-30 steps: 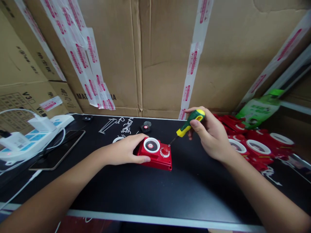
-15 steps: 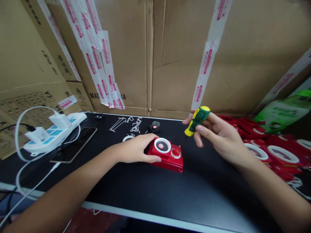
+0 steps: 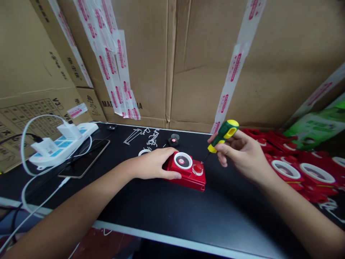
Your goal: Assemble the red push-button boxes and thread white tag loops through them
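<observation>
A red box-shaped device (image 3: 188, 178) lies on the black table, with a white-ringed round speaker-like part (image 3: 183, 160) and a red dome (image 3: 197, 168) on top. My left hand (image 3: 159, 163) is closed around its left end, the thumb along the front side. My right hand (image 3: 239, 153) grips a green and yellow screwdriver (image 3: 221, 137) by the handle, tilted to the upper right. The screwdriver's thin tip reaches down to the device's far right corner, beside a small screw (image 3: 201, 163). Whether the tip sits in the screw is too small to tell.
Behind the device lie small white and metal pieces (image 3: 152, 138) and a small black round part (image 3: 173, 140). At left are a phone (image 3: 86, 158) and a power strip (image 3: 63, 144) with cables. Similar red devices (image 3: 304, 176) and a green bag (image 3: 315, 124) crowd the right. Cardboard (image 3: 199, 68) stands behind.
The whole view has shifted slightly, so things appear a little farther right. The right hand's screwdriver leans a bit more to the right; both hands keep their hold.
</observation>
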The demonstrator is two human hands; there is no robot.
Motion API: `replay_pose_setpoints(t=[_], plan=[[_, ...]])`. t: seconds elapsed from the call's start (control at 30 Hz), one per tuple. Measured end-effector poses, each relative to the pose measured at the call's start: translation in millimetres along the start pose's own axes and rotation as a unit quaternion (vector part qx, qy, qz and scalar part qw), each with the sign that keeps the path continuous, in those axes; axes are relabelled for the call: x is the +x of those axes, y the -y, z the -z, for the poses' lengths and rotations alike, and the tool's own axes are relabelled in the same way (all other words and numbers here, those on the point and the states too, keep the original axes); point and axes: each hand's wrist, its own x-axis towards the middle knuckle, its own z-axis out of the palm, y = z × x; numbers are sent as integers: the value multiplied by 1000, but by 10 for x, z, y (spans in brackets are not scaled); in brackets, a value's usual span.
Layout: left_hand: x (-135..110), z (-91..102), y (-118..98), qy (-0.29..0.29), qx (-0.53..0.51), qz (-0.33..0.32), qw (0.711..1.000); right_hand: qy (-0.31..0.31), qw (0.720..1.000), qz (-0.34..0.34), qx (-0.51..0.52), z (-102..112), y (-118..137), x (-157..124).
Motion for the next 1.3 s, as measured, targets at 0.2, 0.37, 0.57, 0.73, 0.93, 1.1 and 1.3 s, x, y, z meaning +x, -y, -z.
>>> replay_pose_setpoints(t=[0.2, 0.37, 0.57, 0.73, 0.93, 1.1, 1.3], plan=[[-1, -9, 29, 3, 2, 7, 1000, 96, 995, -22, 1, 129, 12, 14], [-4, -8, 30, 3, 5, 11, 1000, 75, 996, -46, -9, 133, -7, 23], [-18, -14, 15, 8, 18, 16, 1000, 40, 998, -39, 13, 59, -53, 40], [-9, -19, 20, 17, 31, 31, 999, 107, 994, -33, 19, 119, 3, 28], [-14, -28, -2, 12, 33, 29, 999, 80, 996, -35, 8, 90, -36, 23], [2, -21, -25, 9, 26, 19, 999, 5, 1000, -25, 5, -39, -135, 7], [2, -6, -32, 7, 30, 33, 999, 53, 998, -26, 25, -13, -56, -29]])
